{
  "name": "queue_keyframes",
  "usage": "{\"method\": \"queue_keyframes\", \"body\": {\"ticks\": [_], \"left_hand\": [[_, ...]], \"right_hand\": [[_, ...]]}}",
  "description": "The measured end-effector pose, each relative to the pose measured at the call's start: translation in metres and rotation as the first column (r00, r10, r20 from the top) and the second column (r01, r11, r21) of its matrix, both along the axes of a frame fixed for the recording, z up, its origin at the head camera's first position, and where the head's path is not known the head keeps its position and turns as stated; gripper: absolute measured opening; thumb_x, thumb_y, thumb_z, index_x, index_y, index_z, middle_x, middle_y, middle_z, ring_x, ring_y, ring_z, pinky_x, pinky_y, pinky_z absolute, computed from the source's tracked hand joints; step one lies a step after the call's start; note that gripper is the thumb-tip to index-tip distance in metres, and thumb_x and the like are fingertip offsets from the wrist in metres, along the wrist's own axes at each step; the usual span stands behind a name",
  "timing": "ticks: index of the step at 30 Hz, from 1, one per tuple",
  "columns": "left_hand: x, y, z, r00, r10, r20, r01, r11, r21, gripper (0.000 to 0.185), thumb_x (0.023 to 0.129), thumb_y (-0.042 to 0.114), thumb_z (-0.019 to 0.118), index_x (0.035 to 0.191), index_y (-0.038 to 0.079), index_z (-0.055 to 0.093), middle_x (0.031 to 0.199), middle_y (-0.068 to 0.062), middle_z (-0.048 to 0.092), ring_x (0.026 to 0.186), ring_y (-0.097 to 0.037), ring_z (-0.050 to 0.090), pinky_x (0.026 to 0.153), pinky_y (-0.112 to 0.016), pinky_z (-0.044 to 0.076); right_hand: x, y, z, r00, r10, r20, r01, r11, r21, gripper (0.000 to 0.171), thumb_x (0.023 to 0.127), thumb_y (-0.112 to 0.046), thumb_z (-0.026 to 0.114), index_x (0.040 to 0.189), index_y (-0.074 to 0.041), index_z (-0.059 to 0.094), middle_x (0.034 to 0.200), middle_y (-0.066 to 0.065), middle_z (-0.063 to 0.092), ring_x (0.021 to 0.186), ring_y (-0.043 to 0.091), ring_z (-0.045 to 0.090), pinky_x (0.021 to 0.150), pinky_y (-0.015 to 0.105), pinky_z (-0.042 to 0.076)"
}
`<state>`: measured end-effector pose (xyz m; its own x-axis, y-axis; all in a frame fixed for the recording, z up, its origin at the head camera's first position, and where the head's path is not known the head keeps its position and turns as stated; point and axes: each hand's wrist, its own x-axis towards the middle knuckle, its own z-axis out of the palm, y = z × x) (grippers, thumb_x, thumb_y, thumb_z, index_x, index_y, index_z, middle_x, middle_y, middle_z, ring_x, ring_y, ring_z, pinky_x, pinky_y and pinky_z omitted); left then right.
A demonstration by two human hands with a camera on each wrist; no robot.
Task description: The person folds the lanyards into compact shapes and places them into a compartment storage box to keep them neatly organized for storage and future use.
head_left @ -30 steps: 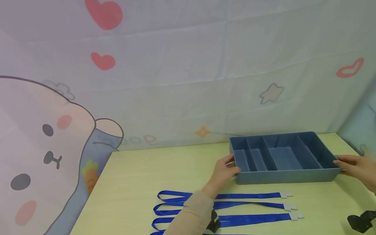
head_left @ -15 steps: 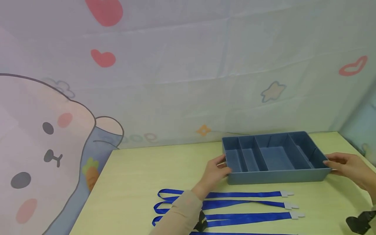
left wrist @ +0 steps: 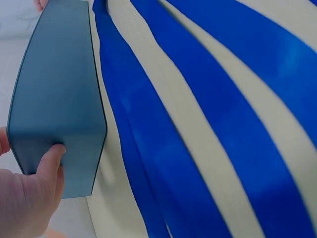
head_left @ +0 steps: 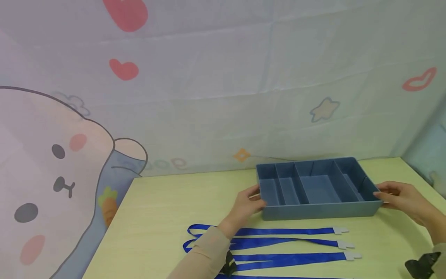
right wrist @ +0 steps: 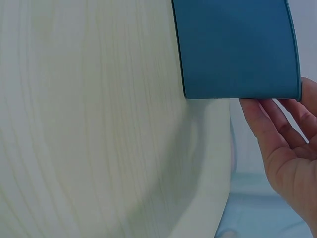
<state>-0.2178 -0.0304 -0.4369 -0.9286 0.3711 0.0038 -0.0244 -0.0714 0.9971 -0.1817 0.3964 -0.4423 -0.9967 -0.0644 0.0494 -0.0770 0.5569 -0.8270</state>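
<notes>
your left hand (head_left: 246,202) grips the left end of the blue divided tray (head_left: 315,211) on the counter (head_left: 156,217); your right hand (head_left: 400,198) holds its right end, fingers curled.

Pale table (head_left: 156,217), cartoon backdrop (head_left: 209,77)

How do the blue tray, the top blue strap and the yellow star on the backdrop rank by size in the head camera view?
1. Top blue strap, longest across the frame, though thin.
2. Blue tray, shorter across but far bulkier.
3. Yellow star, clearly smallest; it is farther from the camera, so its true size is unsure.
</notes>
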Motion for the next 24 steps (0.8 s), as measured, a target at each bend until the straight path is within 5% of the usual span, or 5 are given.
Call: {"method": "queue_keyframes", "body": {"ticks": [5, 24], "left_hand": [[-0.004, -0.014, 0.002, 0.999, -0.012, 0.032, 0.012, 1.000, -0.005, 0.063, 0.082, -0.009, 0.056, 0.140, -0.006, 0.033, 0.138, -0.028, 0.039, 0.122, -0.041, 0.045, 0.086, -0.037, 0.051], [0.000, -0.051, 0.002, 0.997, -0.013, 0.071, 0.015, 0.999, -0.036, 0.063, 0.083, -0.003, 0.059, 0.141, -0.003, 0.034, 0.139, -0.027, 0.037, 0.122, -0.041, 0.044, 0.089, -0.038, 0.049]], "right_hand": [[-0.005, -0.011, 0.003, 0.999, 0.034, 0.010, -0.034, 0.999, -0.002, 0.036, 0.094, -0.011, 0.056, 0.113, 0.018, 0.047, 0.090, 0.002, 0.059, 0.075, 0.002, 0.060, 0.066, 0.025, 0.055], [-0.009, -0.043, 0.006, 0.993, 0.112, -0.041, -0.114, 0.992, -0.048, 0.020, 0.092, -0.001, 0.055, 0.102, 0.015, 0.049, 0.079, 0.001, 0.058, 0.069, 0.005, 0.056, 0.062, 0.024, 0.055]]}}
